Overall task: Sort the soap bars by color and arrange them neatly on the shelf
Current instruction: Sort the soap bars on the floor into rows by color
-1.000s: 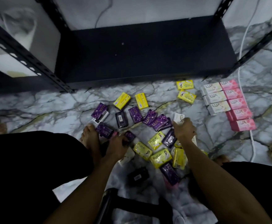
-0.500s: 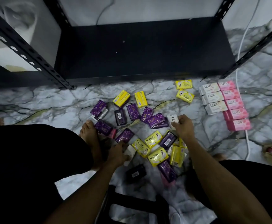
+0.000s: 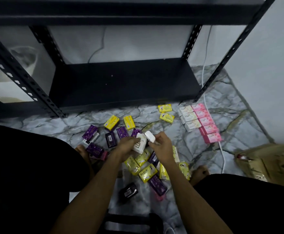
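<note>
My left hand (image 3: 123, 146) grips a white soap bar (image 3: 140, 144) above the loose pile. My right hand (image 3: 161, 146) holds a second white soap bar (image 3: 150, 136) right beside it, the two bars nearly touching. Beneath both hands lie mixed yellow soap bars (image 3: 147, 173) and purple soap bars (image 3: 89, 132) on the marble floor. Two yellow bars (image 3: 165, 113) sit apart near the shelf. A row of white bars (image 3: 188, 117) and a column of pink bars (image 3: 208, 125) are lined up at the right. The black bottom shelf (image 3: 121, 81) stands bare behind them.
Black perforated shelf posts (image 3: 20, 78) rise at both sides, with an upper shelf board (image 3: 121, 12) overhead. A white cable (image 3: 205, 92) runs down past the pink bars. A brown cardboard box (image 3: 269, 159) sits at the right. My knees and bare feet flank the pile.
Both hands rose from the pile and came together, each now holding a white bar. The camera tilted up, showing more of the shelf frame.
</note>
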The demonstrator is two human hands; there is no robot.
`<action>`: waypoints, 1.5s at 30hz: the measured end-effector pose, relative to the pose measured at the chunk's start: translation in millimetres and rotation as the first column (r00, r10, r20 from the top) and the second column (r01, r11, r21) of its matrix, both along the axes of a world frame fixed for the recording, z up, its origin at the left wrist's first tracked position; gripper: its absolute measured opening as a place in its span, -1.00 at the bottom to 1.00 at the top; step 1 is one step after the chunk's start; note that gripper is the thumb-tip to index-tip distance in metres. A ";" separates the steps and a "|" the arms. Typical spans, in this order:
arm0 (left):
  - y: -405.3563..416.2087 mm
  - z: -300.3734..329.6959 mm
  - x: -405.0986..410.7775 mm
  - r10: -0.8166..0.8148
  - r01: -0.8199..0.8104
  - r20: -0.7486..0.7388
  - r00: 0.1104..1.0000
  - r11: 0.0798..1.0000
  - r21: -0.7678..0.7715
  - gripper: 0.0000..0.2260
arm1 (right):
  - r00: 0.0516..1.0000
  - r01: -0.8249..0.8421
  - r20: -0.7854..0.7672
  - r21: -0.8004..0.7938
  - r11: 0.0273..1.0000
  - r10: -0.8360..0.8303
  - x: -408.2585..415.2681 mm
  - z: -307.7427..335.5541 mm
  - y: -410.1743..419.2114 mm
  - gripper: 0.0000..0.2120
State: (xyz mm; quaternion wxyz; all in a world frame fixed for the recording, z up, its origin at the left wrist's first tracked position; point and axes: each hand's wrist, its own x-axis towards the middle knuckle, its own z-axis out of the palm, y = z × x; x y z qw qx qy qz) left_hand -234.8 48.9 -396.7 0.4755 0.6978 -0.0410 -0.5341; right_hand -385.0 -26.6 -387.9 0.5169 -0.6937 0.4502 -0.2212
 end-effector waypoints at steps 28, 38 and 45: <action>-69.2 16.5 -91.9 -0.230 0.239 0.063 0.971 0.944 -0.227 -0.72 | 0.928 0.093 0.215 0.656 0.749 -0.303 -116.8 26.0 -65.1 -0.67; -124.8 -36.1 -82.7 -0.259 0.263 0.061 0.964 0.962 -0.071 -0.72 | 0.660 0.417 0.150 0.742 0.525 -0.736 -124.1 -37.7 -115.4 -0.93; -178.8 -66.7 -89.0 -0.319 0.323 0.091 0.943 0.946 -0.036 -0.82 | 0.431 0.707 -0.115 0.659 0.256 -0.895 -126.8 -118.7 -188.6 -0.83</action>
